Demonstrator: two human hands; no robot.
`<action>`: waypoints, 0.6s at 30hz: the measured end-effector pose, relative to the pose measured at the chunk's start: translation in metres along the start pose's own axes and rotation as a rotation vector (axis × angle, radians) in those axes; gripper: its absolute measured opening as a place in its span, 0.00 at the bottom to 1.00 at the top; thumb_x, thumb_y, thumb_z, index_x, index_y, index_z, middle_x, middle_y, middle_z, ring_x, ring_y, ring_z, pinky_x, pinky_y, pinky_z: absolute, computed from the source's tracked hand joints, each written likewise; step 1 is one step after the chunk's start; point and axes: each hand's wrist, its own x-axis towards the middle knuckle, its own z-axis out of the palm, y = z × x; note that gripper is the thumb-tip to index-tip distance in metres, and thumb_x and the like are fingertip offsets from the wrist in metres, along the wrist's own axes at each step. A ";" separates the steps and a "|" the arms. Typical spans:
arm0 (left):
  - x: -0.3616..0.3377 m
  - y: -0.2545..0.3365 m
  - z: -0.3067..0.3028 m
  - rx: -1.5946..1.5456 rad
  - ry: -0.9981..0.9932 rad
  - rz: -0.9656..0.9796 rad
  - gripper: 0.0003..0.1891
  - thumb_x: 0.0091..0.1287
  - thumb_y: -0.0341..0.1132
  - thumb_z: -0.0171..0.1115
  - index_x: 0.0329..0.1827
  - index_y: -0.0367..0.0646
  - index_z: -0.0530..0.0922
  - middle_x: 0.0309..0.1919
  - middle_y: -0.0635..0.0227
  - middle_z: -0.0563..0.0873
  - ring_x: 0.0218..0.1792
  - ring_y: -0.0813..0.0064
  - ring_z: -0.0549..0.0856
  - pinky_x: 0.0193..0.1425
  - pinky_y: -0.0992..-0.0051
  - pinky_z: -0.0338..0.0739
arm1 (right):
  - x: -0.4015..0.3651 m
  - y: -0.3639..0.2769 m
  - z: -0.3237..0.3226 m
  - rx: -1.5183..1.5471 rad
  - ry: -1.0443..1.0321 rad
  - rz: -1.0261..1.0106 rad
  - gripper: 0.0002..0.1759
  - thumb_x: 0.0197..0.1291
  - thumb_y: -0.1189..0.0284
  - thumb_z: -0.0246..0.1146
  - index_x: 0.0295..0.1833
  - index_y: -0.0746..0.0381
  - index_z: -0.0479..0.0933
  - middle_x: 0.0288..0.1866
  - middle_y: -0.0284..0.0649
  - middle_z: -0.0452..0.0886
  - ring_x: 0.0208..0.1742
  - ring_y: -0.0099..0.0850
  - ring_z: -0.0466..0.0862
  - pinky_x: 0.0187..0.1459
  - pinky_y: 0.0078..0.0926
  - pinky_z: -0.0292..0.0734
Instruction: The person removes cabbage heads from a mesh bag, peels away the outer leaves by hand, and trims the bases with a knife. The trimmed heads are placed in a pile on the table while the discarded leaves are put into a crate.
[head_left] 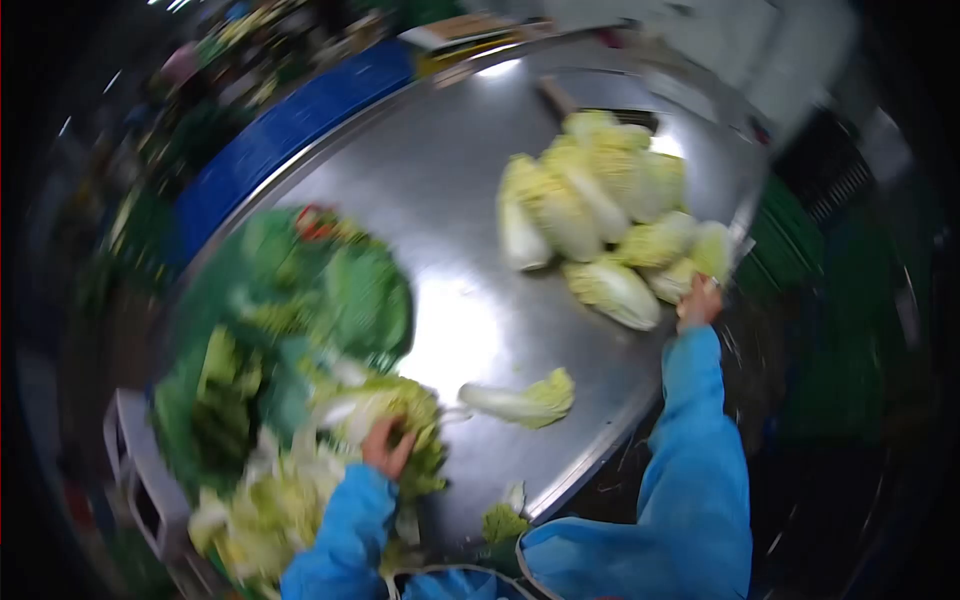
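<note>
My right hand is at the near right edge of a pile of napa cabbages, its fingers closed around the end of a pale napa cabbage. Blur hides the exact grip. At the lower left, my left hand rests against leafy cabbage on a heap of loose leaves. Its thumb and fingers are apart, with nothing plainly held. Between the hands, a detached cabbage leaf or small piece lies on the metal table.
A green mesh bag with a red tie lies on the table's left side. Behind the table's raised rim runs a blue panel. A white plastic crate or stool stands at lower left, and green crates stand at right.
</note>
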 end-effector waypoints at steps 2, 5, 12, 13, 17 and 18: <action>0.018 0.020 -0.009 0.299 0.238 0.213 0.33 0.53 0.42 0.71 0.62 0.41 0.71 0.57 0.51 0.75 0.56 0.49 0.75 0.62 0.58 0.68 | -0.078 -0.017 0.031 0.013 -0.240 0.042 0.09 0.60 0.70 0.63 0.43 0.59 0.72 0.33 0.36 0.78 0.17 0.21 0.70 0.16 0.21 0.65; 0.035 0.022 0.004 0.630 0.019 -0.058 0.44 0.52 0.61 0.65 0.71 0.55 0.61 0.70 0.51 0.61 0.69 0.46 0.60 0.69 0.39 0.50 | -0.174 -0.022 0.087 -0.159 -0.697 0.129 0.12 0.63 0.71 0.60 0.49 0.63 0.71 0.35 0.39 0.80 0.20 0.20 0.72 0.19 0.19 0.68; -0.065 -0.007 0.012 0.758 -0.223 0.026 0.41 0.53 0.59 0.63 0.71 0.58 0.62 0.73 0.60 0.56 0.72 0.51 0.55 0.68 0.35 0.47 | -0.334 -0.026 0.186 -0.191 -1.306 0.276 0.20 0.63 0.70 0.59 0.57 0.69 0.68 0.39 0.43 0.81 0.27 0.24 0.79 0.27 0.21 0.77; -0.090 -0.009 0.008 0.736 -0.236 -0.005 0.41 0.53 0.58 0.64 0.70 0.58 0.63 0.73 0.61 0.56 0.73 0.52 0.55 0.68 0.35 0.48 | -0.354 -0.022 0.201 -0.170 -1.330 0.287 0.23 0.61 0.68 0.61 0.57 0.70 0.67 0.38 0.44 0.81 0.29 0.26 0.80 0.29 0.23 0.79; -0.181 -0.027 -0.015 0.737 -0.314 -0.090 0.40 0.52 0.60 0.64 0.69 0.62 0.64 0.74 0.66 0.55 0.74 0.54 0.52 0.69 0.36 0.47 | -0.446 0.017 0.261 -0.116 -1.578 0.548 0.23 0.50 0.69 0.69 0.52 0.65 0.74 0.45 0.41 0.79 0.40 0.29 0.82 0.35 0.28 0.83; -0.202 -0.042 -0.021 0.727 -0.317 -0.103 0.41 0.50 0.63 0.64 0.68 0.63 0.66 0.73 0.65 0.57 0.73 0.52 0.53 0.69 0.36 0.46 | -0.468 0.027 0.273 -0.081 -1.660 0.458 0.24 0.53 0.63 0.65 0.54 0.63 0.74 0.47 0.41 0.78 0.41 0.29 0.80 0.36 0.28 0.79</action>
